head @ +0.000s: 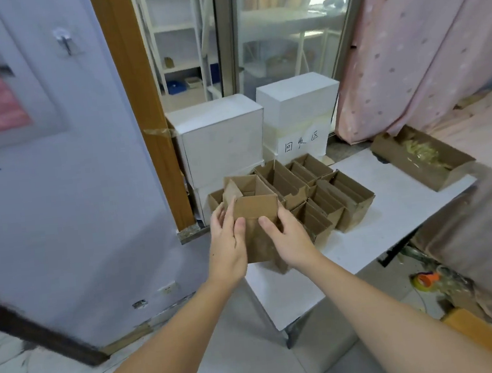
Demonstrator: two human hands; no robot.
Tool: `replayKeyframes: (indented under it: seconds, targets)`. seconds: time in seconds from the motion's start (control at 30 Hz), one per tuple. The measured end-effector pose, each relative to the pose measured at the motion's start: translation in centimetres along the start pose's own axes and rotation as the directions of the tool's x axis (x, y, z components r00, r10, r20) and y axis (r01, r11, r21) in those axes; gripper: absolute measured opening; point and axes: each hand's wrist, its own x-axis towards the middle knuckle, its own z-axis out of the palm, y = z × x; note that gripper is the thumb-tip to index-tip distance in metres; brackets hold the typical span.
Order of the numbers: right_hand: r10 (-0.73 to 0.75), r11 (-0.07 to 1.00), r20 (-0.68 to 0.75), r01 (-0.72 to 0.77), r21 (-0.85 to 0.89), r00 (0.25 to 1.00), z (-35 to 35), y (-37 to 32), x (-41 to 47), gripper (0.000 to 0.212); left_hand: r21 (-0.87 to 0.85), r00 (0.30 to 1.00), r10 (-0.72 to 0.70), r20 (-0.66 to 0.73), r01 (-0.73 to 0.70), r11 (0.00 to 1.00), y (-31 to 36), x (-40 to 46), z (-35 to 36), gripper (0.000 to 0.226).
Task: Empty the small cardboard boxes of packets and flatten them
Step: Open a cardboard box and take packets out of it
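I hold one small brown cardboard box above the near left corner of the white table. Its top flaps stand open and no packets show inside. My left hand grips its left side, thumb on the front face. On the right side my right hand grips it the same way. Behind it on the table stand several more open small cardboard boxes, packed close together. A larger open carton at the table's far right holds yellowish packets.
Two white foam boxes stand behind the table, one with a handwritten label. A wooden door frame rises at the left, a pink curtain at the right. A tape roll lies on the tiled floor.
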Motion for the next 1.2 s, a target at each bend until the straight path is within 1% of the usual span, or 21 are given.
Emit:
replayKeyframes:
  seconds: [0.1,0.17,0.27,0.37,0.43,0.5,0.63,0.77,0.9,1.0,1.1,1.2]
  targets:
    - [-0.048,0.999,-0.036,0.047,-0.026,0.998,-1.4,-2.8,-0.5,0.070,-0.120,0.999,0.045,-0.023,-0.048,0.992,3.3,0.5,-0.6,0.054]
    - [-0.081,0.996,-0.074,0.079,-0.028,0.994,-2.2,-4.3,-1.2,0.078,-0.145,0.999,0.042,-0.027,-0.045,0.988,5.5,0.5,-0.8,0.050]
    - [-0.134,0.988,-0.171,0.118,-0.104,0.976,-3.1,-6.2,-2.3,0.077,-0.112,0.996,0.081,-0.028,-0.083,0.990,8.2,0.4,-1.0,0.046]
    - [-0.170,0.971,-0.274,0.113,-0.213,0.947,-4.3,-7.5,-3.3,0.074,-0.070,0.987,0.158,0.002,-0.158,0.985,9.9,0.2,-1.0,0.055]
    - [-0.186,0.966,-0.308,0.116,-0.231,0.933,-5.6,-8.0,-3.6,0.073,-0.054,0.978,0.207,0.038,-0.205,0.977,10.6,-0.1,-0.6,0.061]
    - [-0.199,0.966,-0.300,0.135,-0.219,0.933,-7.0,-8.1,-3.8,0.071,-0.067,0.970,0.234,0.060,-0.230,0.971,11.2,-0.3,0.0,0.062]
    - [-0.220,0.973,-0.256,0.194,-0.124,0.941,-10.3,-7.4,-4.2,0.073,-0.171,0.971,0.234,0.050,-0.223,0.960,13.8,-0.9,2.4,0.060]
    - [-0.209,0.978,-0.221,0.209,-0.027,0.953,-14.8,-5.6,-4.7,0.072,-0.235,0.978,0.208,0.001,-0.202,0.951,16.1,-2.1,6.9,0.061]
    - [-0.225,0.974,-0.171,0.225,-0.015,0.959,-19.4,-3.4,-4.7,0.070,-0.275,0.988,0.151,-0.036,-0.155,0.949,18.8,-3.0,11.6,0.054]
    - [-0.226,0.973,-0.133,0.231,0.025,0.965,-21.9,-1.9,-4.2,0.069,-0.293,0.989,0.136,-0.060,-0.148,0.945,20.2,-3.0,14.2,0.055]
    - [-0.224,0.967,-0.118,0.236,0.101,0.967,-23.4,-0.8,-3.1,0.066,-0.334,0.991,0.130,-0.031,-0.133,0.933,20.8,-2.2,15.9,0.058]
    - [-0.210,0.961,-0.119,0.227,0.159,0.970,-24.1,0.1,-1.4,0.062,-0.366,0.988,0.153,0.003,-0.141,0.920,21.1,-0.7,17.2,0.056]
